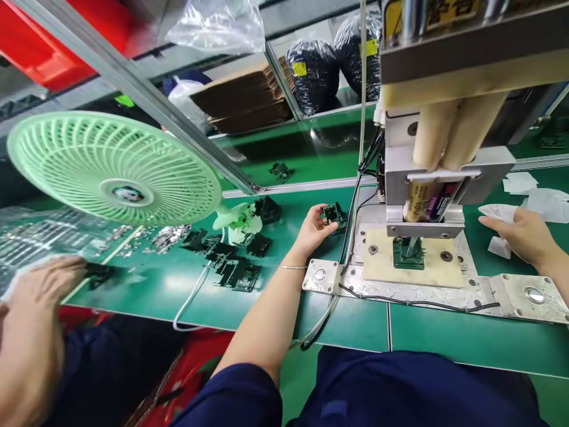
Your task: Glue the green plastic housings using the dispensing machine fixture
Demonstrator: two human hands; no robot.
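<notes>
Beyond the press's left button block, my left hand (316,228) pinches a small dark green part with fine raised features (333,214) just above the bench. A similar green part (408,254) sits on the pale fixture plate (377,270), directly under the press head (424,201). To the right of the press, my right hand (527,237) has its thumb and fingers closed around a thin white sheet (498,212), which looks like paper or cloth. More white pieces (551,204) lie on the bench beyond that hand.
Left of my arm stands a pale green fan (128,190), with several dark parts (237,273) near its base. A co-worker's hand (48,281) works at far left. Metal button blocks (320,275) flank the press, and cables (351,219) hang down its left side.
</notes>
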